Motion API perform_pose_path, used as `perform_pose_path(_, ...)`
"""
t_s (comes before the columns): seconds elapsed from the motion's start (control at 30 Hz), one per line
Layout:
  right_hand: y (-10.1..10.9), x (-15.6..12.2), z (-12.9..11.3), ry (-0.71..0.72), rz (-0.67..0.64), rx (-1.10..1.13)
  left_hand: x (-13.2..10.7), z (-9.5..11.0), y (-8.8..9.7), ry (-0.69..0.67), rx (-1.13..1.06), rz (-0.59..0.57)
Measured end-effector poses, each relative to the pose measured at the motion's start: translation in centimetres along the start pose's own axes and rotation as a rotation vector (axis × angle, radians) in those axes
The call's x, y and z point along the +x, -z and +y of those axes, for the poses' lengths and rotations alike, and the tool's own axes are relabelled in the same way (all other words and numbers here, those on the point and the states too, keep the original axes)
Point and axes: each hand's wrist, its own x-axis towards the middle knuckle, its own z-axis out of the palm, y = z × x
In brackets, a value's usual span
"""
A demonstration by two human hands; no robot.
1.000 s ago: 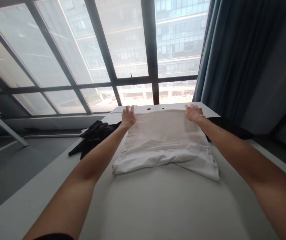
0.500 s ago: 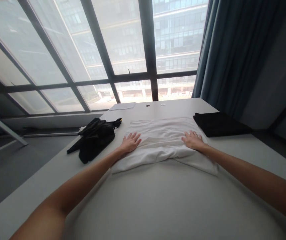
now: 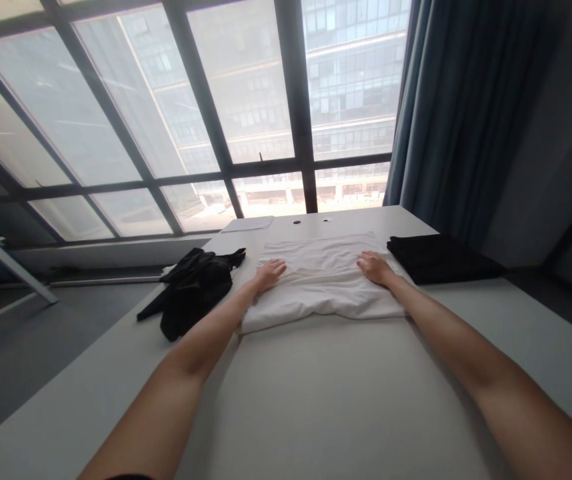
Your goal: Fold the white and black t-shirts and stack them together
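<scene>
A white cloth [image 3: 326, 297] lies across the middle of the table [image 3: 346, 393], spread wide from left to right, with loose creases over its surface and a thicker, rumpled fold along the edge nearest the person. The left hand [image 3: 271, 274] rests on the cloth near its left side, and the right hand [image 3: 375, 268] rests on it near its right side. The hands are well apart from each other, with the middle of the cloth between them, both reaching in with forearms stretched forward; whether the fingers pinch the fabric or only press on it cannot be told. To the left of the cloth, near the left forearm, sits a crumpled black bundle [image 3: 196, 287] with a small yellow spot at its far end; it could be a bag or a garment, and whether anything is inside it cannot be made out. To the right, just beside the cloth, lies a flat black folded cloth [image 3: 441, 259]. Toward the far edge of the table are a thin white sheet [image 3: 247, 224] and a dark round spot [image 3: 297, 222]. Beyond stands a large window [image 3: 241, 87] with dark frames, a building showing through it, and a blue curtain [image 3: 426, 113] hangs on the right. At far left, a white-legged table stands on the grey floor [image 3: 66, 333].
</scene>
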Motion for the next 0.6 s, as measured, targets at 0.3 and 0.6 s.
perform_pose_path(0.3,1.7,-1.3,-0.1,0.028,-0.118,0.068,-1.5,1.5,0.9,-0.243,-0.188,0.092)
perform_pose_path(0.6,7.1,-5.6,-1.5,0.174,-0.139,0.074,-5.2,4.4,7.4,-0.320,-0.150,-0.062)
